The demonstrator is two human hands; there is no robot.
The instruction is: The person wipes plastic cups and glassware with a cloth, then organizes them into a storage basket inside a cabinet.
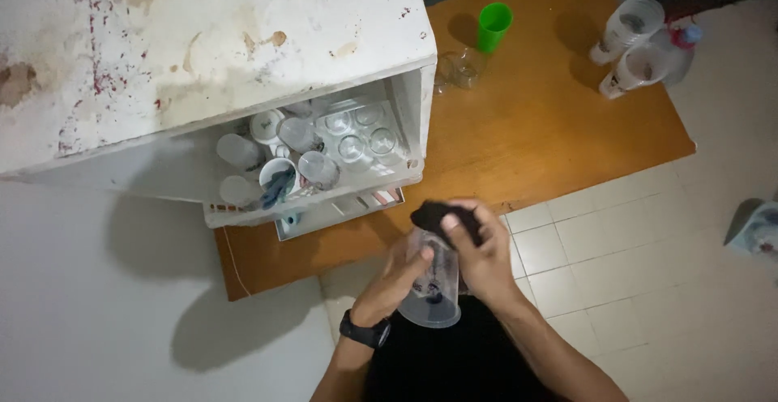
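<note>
My left hand [399, 276], with a black watch on its wrist, grips the side of a clear plastic cup [432, 292] held in front of my body, its base toward me. My right hand [480, 250] presses a black cloth [436, 214] into the cup's open mouth. Both hands hover just below the front edge of an orange-brown wooden table [535, 126].
A stained white cabinet [203, 53] sits on the table, its open shelf holding several clear glasses [356, 138] and cups. A green cup [493, 26], a glass [463, 67] and two clear plastic pitchers [632, 49] stand on the table. Pale floor tiles lie to the right.
</note>
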